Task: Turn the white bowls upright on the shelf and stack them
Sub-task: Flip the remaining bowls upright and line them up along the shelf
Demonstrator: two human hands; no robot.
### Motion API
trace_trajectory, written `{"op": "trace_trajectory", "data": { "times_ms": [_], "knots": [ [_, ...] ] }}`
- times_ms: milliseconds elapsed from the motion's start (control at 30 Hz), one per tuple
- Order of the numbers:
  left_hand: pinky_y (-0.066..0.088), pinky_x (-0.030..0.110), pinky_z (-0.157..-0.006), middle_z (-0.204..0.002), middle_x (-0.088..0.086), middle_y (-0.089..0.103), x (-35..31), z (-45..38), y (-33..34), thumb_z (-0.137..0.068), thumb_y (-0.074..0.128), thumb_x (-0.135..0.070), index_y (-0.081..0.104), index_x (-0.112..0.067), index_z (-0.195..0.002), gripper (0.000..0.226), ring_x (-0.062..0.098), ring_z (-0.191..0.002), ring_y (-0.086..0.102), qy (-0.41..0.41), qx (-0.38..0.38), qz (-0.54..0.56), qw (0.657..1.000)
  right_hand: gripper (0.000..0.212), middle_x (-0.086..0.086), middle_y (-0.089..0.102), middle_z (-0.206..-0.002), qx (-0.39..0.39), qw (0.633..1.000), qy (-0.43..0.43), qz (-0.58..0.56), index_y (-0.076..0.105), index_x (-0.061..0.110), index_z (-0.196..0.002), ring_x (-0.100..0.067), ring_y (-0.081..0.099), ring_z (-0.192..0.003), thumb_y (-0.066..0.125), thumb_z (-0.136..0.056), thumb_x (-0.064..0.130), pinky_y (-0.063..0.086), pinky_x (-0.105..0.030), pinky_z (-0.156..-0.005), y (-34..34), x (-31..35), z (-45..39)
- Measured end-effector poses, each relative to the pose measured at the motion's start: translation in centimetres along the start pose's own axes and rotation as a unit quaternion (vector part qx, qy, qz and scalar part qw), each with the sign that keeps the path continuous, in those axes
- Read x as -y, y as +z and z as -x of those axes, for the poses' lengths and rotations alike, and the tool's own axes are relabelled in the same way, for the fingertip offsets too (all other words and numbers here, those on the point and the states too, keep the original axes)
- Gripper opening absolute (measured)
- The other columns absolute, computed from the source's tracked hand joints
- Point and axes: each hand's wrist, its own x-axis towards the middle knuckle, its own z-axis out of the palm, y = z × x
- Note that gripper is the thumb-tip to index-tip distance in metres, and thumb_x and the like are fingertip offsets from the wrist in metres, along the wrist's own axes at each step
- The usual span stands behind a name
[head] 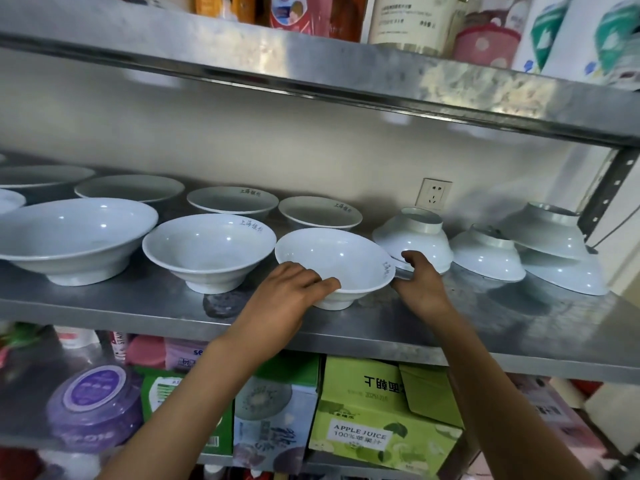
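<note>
Left hand [289, 289] grasps near rim of upright white bowl [334, 263] on shelf [138, 303]; right hand [420, 282] curled around upside-down bowl [414, 239] just beside it

Both hands on 1 upright white bowl [332, 261] at the front of the steel shelf [138, 306]

Left hand [287, 292] curls over its near rim, right hand [420, 282] is at its right edge. 4 upside-down bowls [415, 240] sit to the right, more upright ones [207, 251] to the left.
</note>
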Motion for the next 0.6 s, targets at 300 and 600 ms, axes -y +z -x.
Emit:
{"op": "trace_trajectory", "data": {
  "times_ms": [300, 600],
  "knots": [
    [0.007, 0.027, -0.118, -0.152, -0.005, 0.034, -1.6, -1.3, -0.7, -0.090, 0.006, -0.045, 0.034, -0.018, -0.146, 0.068, 0.010, -0.146, 0.013, -0.031, 0.026, 0.059, 0.997, 0.058, -0.004, 0.044, -0.145, 0.003, 1.000, -0.001, 0.007, 0.039, 0.019, -0.140, -0.025, 0.052, -0.116, 0.052, -0.085, 0.003, 0.043, -0.039, -0.098, -0.9, 0.1, 1.0],
    [0.000, 0.034, -0.120, -0.158, 0.000, 0.020, -5.1, -5.6, 0.8, -0.091, -0.001, -0.042, 0.019, -0.013, -0.150, 0.068, 0.014, -0.147, 0.001, -0.064, 0.030, -0.009, 0.997, 0.063, -0.004, 0.038, -0.151, -0.005, 0.998, -0.053, 0.013, 0.034, 0.017, -0.146, -0.026, 0.043, -0.132, 0.042, -0.088, -0.004, 0.036, -0.029, -0.105, -2.6, -1.2, -0.6]
  ]
}}
